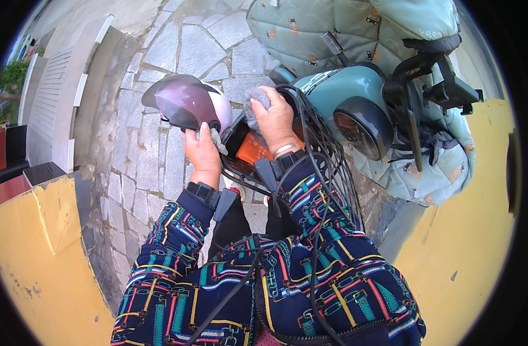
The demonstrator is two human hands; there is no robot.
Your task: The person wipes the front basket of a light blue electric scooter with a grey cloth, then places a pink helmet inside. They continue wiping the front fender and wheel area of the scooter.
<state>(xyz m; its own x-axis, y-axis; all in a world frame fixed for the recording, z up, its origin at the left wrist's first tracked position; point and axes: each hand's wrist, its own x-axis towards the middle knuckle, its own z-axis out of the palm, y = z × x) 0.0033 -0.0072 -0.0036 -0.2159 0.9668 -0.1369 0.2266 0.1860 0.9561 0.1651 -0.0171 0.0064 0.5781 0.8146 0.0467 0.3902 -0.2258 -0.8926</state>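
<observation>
My left hand (203, 153) grips the lower edge of a pink helmet (195, 101) with a tinted visor, thumb up at its rim. Grey fluffy material (213, 139) shows beside the thumb, at the helmet's edge. To the right, my right hand (275, 116) is closed round a grey fluffy piece (256, 104) above a black wire basket (324, 125). Inside the basket lies an orange item (252, 149) that bears writing, partly hidden by my right wrist.
A teal electric scooter (350, 82) with a round headlight and a quilted, bear-patterned cover (303, 39) stands at the right. Stone paving (195, 52) lies beneath. Yellow walls (52, 242) flank both sides. Black cables run over my right sleeve.
</observation>
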